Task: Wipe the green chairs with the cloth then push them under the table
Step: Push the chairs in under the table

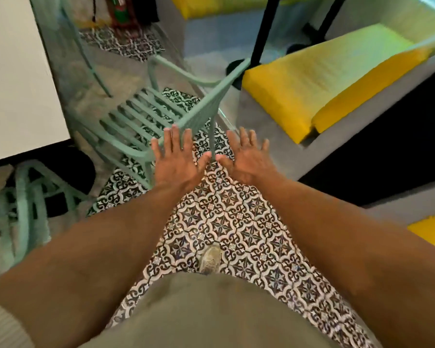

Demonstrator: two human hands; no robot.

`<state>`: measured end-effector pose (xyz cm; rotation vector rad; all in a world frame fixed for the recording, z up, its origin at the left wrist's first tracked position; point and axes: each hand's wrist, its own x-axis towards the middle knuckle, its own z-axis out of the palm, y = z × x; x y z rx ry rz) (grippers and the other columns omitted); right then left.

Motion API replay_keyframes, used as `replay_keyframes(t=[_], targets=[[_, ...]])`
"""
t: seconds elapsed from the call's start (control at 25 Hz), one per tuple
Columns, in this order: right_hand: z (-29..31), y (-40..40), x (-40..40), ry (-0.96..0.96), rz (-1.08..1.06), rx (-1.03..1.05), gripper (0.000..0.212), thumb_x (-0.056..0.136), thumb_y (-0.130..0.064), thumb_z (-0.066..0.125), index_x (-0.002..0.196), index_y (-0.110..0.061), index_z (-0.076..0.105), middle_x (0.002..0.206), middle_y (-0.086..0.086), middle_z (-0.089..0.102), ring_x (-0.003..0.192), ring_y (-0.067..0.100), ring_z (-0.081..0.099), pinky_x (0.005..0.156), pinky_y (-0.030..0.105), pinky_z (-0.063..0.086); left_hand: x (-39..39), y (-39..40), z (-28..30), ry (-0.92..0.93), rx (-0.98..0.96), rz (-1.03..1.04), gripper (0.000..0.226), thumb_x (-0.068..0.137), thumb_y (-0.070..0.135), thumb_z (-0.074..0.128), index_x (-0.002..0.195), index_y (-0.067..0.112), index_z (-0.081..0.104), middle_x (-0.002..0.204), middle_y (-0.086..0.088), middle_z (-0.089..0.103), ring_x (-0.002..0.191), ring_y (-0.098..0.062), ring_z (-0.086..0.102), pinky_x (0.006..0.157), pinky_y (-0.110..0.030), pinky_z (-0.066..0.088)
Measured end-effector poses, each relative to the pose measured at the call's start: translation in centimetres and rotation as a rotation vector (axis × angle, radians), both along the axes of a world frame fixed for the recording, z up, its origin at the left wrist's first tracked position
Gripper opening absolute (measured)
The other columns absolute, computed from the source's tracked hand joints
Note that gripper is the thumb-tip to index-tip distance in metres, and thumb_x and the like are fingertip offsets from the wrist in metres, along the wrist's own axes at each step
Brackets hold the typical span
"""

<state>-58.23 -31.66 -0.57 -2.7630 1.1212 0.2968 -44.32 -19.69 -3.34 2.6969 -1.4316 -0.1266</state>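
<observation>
Patterned tile floor (236,222), yellow cushions (312,81)

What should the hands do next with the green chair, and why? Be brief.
Probably close both hands on the backrest and push the green chair toward the white table. The left hand is open, fingertips at the backrest; the right hand is open beside it; the seat sits outside the table edge.

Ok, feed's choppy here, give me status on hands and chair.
Left hand open, fingertips at green chair backrest. Right hand open, off it. Chair not under table. No cloth visible.
</observation>
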Motion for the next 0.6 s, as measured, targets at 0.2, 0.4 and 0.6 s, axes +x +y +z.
replay_keyframes(t=[0.2, 0.4, 0.6], targets=[[1.4, -10.4, 7.2, -0.041, 0.176, -0.059, 0.082, 0.09, -0.072, 0.013, 0.154, -0.024, -0.004, 0.161, 0.016, -0.005, 0.148, 0.037, -0.005, 0.113, 0.063, 0.0, 4.3, -8.1, 1.4, 0.047, 0.021, 0.155, 0.087, 0.086, 0.075, -0.005, 0.153, 0.019, -0.006, 0.158, -0.015, -0.016, 0.145, -0.031, -0.016, 0.113, -0.053, -0.015], [0.2, -17.3, 12.1, 0.001, 0.394, -0.075, 0.083, 0.089, -0.074, 0.012, 0.152, -0.025, -0.012, 0.159, 0.016, -0.015, 0.146, 0.039, -0.012, 0.111, 0.062, -0.005, 6.0, -12.3, -0.3, 0.118, 0.044, 0.319, 0.089, 0.085, 0.078, -0.004, 0.153, 0.02, -0.006, 0.158, -0.014, -0.016, 0.145, -0.031, -0.016, 0.115, -0.058, -0.01], [-3.4, -24.8, 15.7, 0.156, 0.63, -0.122, 0.086, 0.085, -0.078, 0.003, 0.153, -0.026, -0.006, 0.16, 0.016, -0.01, 0.146, 0.041, -0.007, 0.112, 0.067, -0.005, 5.7, -15.0, -3.0, 0.08, 0.129, 0.549, 0.089, 0.086, 0.078, 0.001, 0.147, 0.017, 0.025, 0.155, -0.016, 0.025, 0.143, -0.034, 0.021, 0.113, -0.062, 0.006]])
